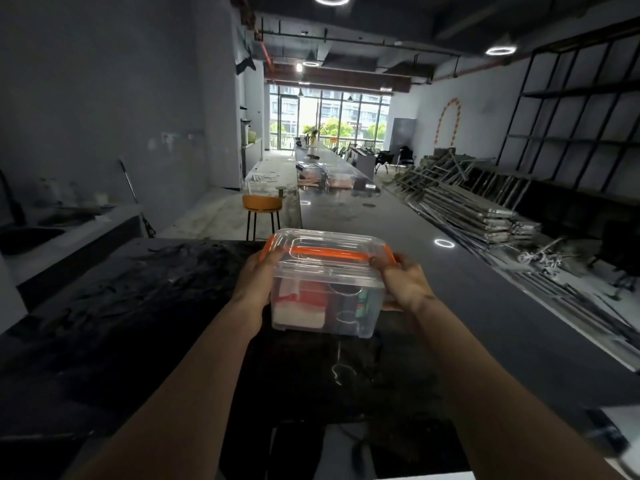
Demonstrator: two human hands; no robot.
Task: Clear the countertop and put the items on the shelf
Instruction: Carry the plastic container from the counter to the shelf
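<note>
A clear plastic storage box (327, 271) with an orange handle and orange side clips is held between both hands above the dark countertop (138, 306). Red and white folded items and a dark object show through its walls. My left hand (254, 285) grips the box's left side, thumb near the orange clip. My right hand (403, 282) grips its right side, fingers over the lid's edge. The lid is on the box. A tall black metal shelf (581, 133) stands against the right wall, its levels bare.
A long grey counter (398, 216) runs away ahead, with clear containers (318, 173) on it further off. An orange stool (262, 211) stands left of it. A sink unit (52, 233) is at the left. Piled metal frames (478, 206) lie on the floor at the right.
</note>
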